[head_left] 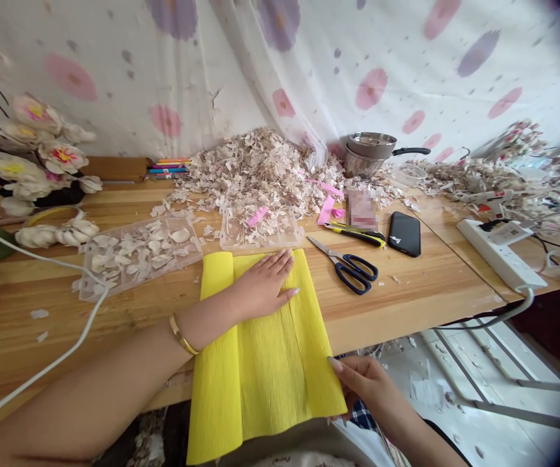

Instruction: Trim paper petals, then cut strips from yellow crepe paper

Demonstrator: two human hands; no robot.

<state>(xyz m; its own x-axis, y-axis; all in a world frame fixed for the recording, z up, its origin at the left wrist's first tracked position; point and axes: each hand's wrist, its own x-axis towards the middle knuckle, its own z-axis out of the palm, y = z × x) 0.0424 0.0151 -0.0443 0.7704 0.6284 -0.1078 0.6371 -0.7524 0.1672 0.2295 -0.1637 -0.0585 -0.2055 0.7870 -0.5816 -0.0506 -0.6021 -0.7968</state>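
Observation:
A sheet of yellow crepe paper (270,370) lies partly on the table and hangs over its front edge, its left side folded or rolled over. My left hand (266,282) rests flat on the upper part of the paper, fingers stretched out. At the lower right edge, my right hand (360,379) pinches the paper between thumb and fingers; some of those fingers are hidden behind it. Scissors (345,264) with dark blue handles lie just right of the paper. Behind them is a yellow and black utility knife (357,235).
Clear plastic trays (196,250) with pale petals stand behind the paper, before a large heap of petals (260,168). A phone (404,233), a power strip (501,253) and metal bowls (370,154) are to the right. A white cable (85,327) crosses the left side.

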